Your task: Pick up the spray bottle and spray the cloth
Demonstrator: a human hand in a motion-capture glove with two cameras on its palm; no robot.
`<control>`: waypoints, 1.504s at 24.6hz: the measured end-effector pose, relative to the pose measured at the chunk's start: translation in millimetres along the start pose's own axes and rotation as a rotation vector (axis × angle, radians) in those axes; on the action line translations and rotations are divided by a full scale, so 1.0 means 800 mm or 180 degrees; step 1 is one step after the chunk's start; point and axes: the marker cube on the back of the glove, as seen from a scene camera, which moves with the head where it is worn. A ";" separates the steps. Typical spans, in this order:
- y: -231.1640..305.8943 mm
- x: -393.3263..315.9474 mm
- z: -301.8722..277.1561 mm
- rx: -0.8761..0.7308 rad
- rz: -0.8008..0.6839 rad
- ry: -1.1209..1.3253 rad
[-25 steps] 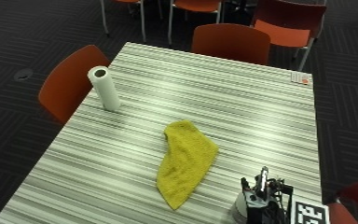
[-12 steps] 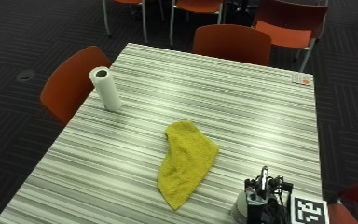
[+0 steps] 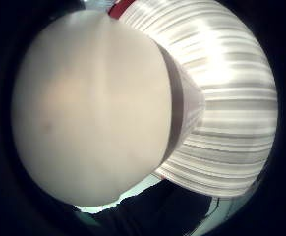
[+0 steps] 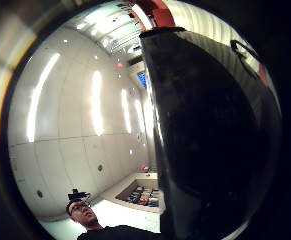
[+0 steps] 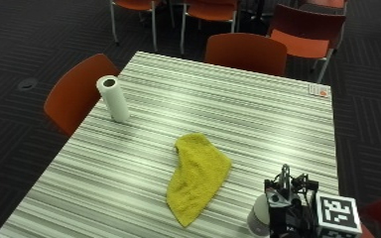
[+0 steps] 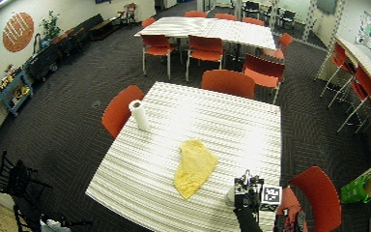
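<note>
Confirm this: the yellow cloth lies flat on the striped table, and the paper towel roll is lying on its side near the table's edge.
Not quite: the paper towel roll stands upright near the striped table's edge, as the outside view shows. The yellow cloth does lie flat on it.

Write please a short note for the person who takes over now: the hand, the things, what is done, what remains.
Right hand: at the spray bottle near the table corner; whether its fingers hold it cannot be seen.
Things: bottle stands on the table, close to the palm. Yellow cloth lies crumpled beside it, mid-table. Paper towel roll stands upright at the far edge.
Done: hand has reached the bottle.
Left: lift it, spray the cloth.
</note>
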 end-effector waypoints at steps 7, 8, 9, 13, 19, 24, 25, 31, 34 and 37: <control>0.000 -0.104 -0.050 -0.0103 -0.0330 0.0101; -0.001 -0.110 -0.049 -0.0105 -0.0353 0.0097; -0.001 -0.112 -0.049 -0.0105 -0.0366 0.0096; -0.005 -0.109 -0.040 -0.0134 -0.0342 0.0148; 0.005 -0.131 0.025 -0.0580 -0.0149 0.0143; -0.009 -0.141 0.092 -0.1061 -0.0204 0.0215; -0.013 -0.140 0.100 -0.1116 -0.0221 0.0232; -0.023 -0.142 0.113 -0.1193 -0.0155 0.0313; -0.034 -0.130 0.113 -0.1186 0.0020 0.0469; -0.051 -0.108 0.112 -0.1260 0.0350 0.0740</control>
